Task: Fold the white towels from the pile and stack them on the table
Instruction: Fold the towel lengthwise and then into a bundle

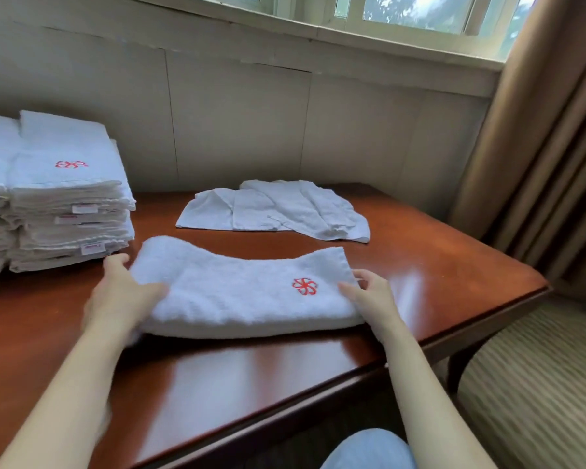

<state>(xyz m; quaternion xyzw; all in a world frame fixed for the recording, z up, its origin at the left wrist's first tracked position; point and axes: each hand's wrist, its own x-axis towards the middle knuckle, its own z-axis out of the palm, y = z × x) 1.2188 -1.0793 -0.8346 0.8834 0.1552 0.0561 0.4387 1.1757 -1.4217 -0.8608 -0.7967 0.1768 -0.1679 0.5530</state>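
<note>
Looking down over the wooden table, we see a folded white towel lying near its front edge, between the two hands. Its long axis runs left to right, roughly along the table's near edge, with one short end pointing at the stack on the left and the other at the table's right corner. Its far edge dips in the middle, so the strip looks slightly bowed, and its near edge is thick and rounded. A red emblem faces up close to the right end. The left hand grips the left end, thumb on top and fingers curled round the edge. The right hand pinches the right end, thumb lying on the cloth and fingers bent behind the short edge. We cannot tell whether the towel rests fully on the wood or is lifted a little. A tall stack of folded towels stands at the left, just beside the left hand. A loose pile of flat white towels lies farther back, apart from the held one. A brown curtain hangs at the right.
</note>
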